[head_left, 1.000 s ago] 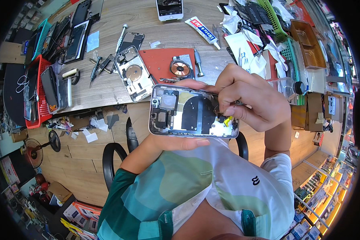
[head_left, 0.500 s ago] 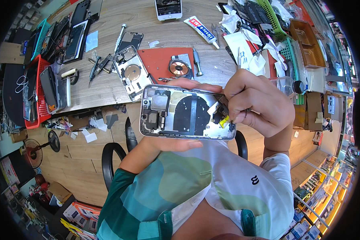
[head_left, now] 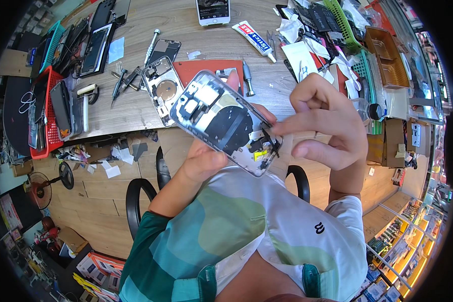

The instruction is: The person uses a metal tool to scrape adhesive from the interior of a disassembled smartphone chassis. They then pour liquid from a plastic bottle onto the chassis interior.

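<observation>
A phone housing point(head_left: 221, 128), opened up with its inside facing me, lies tilted in my left hand point(head_left: 204, 163), which is closed round it with the thumb along the near edge. Inside it are a round black patch with a strip across it, camera parts at the upper left end, and thin black flex cables point(head_left: 273, 143) at the lower right end. A yellow tab point(head_left: 260, 155) sits beside those cables. My right hand point(head_left: 332, 126) is open at that end, thumb and fingers apart. One fingertip is at the cables; whether it touches them I cannot tell.
On the table lie a red mat point(head_left: 189, 70), another phone shell point(head_left: 163, 90), screwdrivers point(head_left: 120, 85) and a glue tube point(head_left: 255, 40). A white phone point(head_left: 213, 12) stands at the back. Papers and tools crowd the right; a red basket point(head_left: 51, 118) stands left.
The phone housing has turned clockwise, its right end dropping toward me. My right hand has let go of the yellow tab, and its fingers have spread.
</observation>
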{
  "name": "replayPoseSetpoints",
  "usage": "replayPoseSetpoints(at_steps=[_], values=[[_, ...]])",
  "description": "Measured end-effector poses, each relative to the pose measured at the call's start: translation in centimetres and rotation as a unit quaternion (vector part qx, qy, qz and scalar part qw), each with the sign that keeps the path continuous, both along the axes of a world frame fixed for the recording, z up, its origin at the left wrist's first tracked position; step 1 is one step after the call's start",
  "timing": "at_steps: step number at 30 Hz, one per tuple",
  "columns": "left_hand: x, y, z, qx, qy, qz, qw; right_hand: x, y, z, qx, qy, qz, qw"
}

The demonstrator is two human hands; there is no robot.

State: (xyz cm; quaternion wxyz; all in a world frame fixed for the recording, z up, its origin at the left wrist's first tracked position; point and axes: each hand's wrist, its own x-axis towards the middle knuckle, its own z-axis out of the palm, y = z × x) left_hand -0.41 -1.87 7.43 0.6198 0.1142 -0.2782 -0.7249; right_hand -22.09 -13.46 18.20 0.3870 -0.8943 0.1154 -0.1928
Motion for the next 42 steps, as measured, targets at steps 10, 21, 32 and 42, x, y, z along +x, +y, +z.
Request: replayPoseSetpoints(at_steps=[10,21,32,42], values=[[0.8,2.0,-1.9,0.063,0.033,-0.009,0.997,2.3,2.7,-2.5,-0.275,0.047,-0.098,0.955],[-0.1,0.9,0.2,0.091,0.068,0.027,0.993,1.8,3.7,-3.7,-0.213,0.029,-0.083,0.973],[-0.1,1.0,0.6,0.148,-0.074,0.068,0.984,1.9,3.3,-4.1,-0.182,0.009,-0.046,0.982],[-0.3,1.1,0.8,0.146,-0.042,0.063,0.986,1.4,3.1,-4.6,-0.082,-0.062,-0.109,0.989]])
